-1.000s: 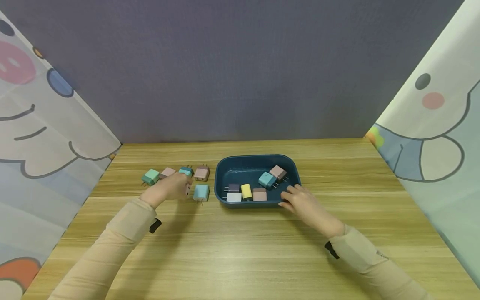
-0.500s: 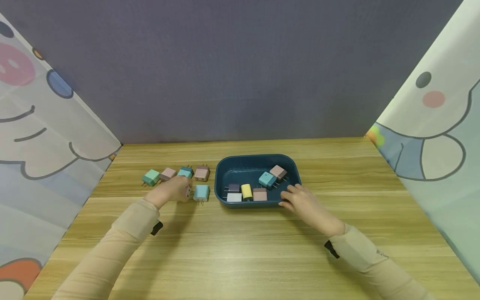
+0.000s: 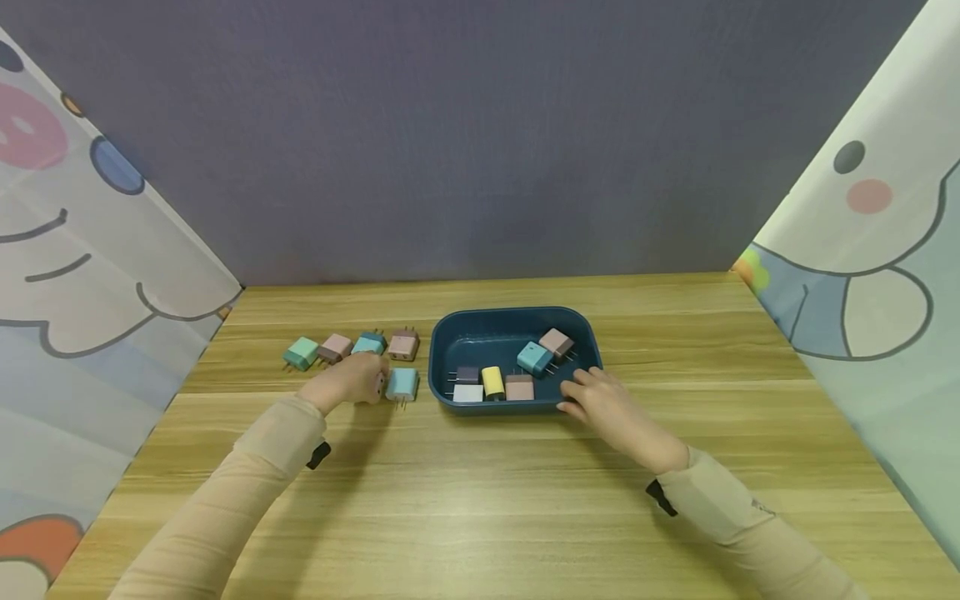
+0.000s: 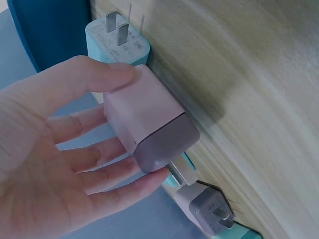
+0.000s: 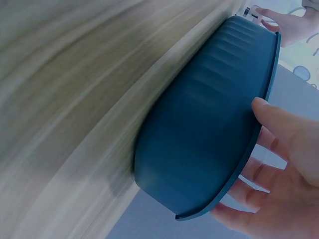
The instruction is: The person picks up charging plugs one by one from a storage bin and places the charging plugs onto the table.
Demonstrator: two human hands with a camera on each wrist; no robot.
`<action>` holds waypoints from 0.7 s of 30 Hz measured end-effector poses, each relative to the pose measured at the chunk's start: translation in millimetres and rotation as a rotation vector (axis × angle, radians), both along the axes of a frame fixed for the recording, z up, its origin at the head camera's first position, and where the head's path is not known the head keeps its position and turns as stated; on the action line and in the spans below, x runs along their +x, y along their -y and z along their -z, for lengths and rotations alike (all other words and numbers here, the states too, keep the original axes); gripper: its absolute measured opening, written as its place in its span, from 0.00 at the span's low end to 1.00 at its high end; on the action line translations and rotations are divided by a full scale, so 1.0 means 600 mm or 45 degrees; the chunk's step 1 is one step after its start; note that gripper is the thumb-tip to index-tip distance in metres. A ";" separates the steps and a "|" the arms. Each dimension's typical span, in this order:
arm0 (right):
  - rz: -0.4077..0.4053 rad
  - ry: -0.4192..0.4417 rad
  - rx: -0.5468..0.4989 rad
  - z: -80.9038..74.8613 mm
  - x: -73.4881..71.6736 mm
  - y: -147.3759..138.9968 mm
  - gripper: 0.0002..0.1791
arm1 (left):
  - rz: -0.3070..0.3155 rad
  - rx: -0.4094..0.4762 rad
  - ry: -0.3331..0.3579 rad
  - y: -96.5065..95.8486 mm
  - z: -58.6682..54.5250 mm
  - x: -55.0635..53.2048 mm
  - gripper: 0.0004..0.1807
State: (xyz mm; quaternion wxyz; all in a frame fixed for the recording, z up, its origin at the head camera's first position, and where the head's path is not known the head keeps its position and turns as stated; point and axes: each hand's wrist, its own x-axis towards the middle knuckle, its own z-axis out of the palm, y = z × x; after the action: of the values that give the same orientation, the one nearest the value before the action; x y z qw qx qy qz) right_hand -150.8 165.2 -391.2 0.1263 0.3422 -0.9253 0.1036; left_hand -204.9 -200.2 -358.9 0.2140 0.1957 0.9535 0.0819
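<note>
My left hand [image 3: 347,382] pinches a pink charger plug [image 4: 149,104] with a mauve end between thumb and fingers, just left of the blue bin. Its metal prongs point away from the thumb in the left wrist view. Right beside it on the table is a light blue charger plug [image 3: 402,384], prongs toward me. My right hand [image 3: 611,410] grips the near right rim of the dark blue bin [image 3: 495,409], thumb outside the wall and fingers over the rim. Inside lie several charger plugs, among them a yellow one [image 3: 492,382], a white one [image 3: 468,394] and a turquoise one [image 3: 535,358].
Behind my left hand, several more charger plugs stand in a loose row: a green one [image 3: 302,353], a pink one [image 3: 335,347], a teal one [image 3: 370,342] and another pink one [image 3: 404,344]. A grey panel [image 3: 480,150] rises at the table's back edge.
My left hand has shifted slightly right, closer to the light blue charger plug, with the pink charger plug in it. My right hand and the bin have stayed in place.
</note>
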 end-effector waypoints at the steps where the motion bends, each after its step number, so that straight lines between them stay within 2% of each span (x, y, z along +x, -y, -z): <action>1: -0.001 -0.002 0.000 0.000 0.000 0.000 0.07 | -0.001 -0.003 0.002 0.000 0.001 -0.001 0.19; 21: -0.007 -0.032 0.004 0.000 0.001 0.001 0.07 | 0.004 -0.050 -0.032 0.001 0.024 -0.011 0.19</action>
State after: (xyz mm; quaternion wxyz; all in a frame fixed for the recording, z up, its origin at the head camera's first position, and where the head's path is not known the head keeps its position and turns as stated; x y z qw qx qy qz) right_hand -150.0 164.4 -391.3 0.1372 0.3464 -0.9228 0.0983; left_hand -211.6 -200.9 -373.1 0.2059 0.1940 0.9573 0.0602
